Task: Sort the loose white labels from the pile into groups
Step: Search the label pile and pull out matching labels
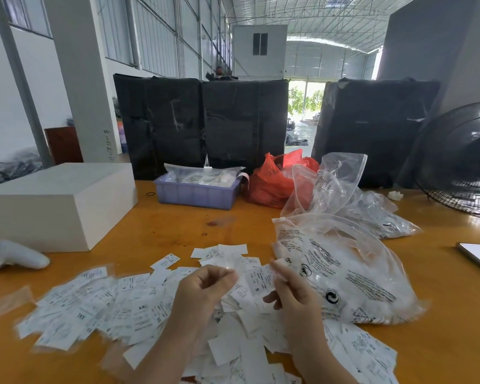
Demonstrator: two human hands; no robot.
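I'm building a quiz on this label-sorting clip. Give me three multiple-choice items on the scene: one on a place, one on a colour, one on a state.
1. Where is the white box?
A. far left of the table
B. inside the tray
C. under the fan

2. What colour is the tray of labels?
A. green
B. lavender blue
C. black

3. What does the right hand do?
A. lies flat
B. pinches a label
C. grips the phone

A: the box stands at the table's left edge.
B: its walls are lavender blue.
B: the fingers pinch a label marked S.

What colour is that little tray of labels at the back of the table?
The tray is pale purple-blue, seen in the head view.
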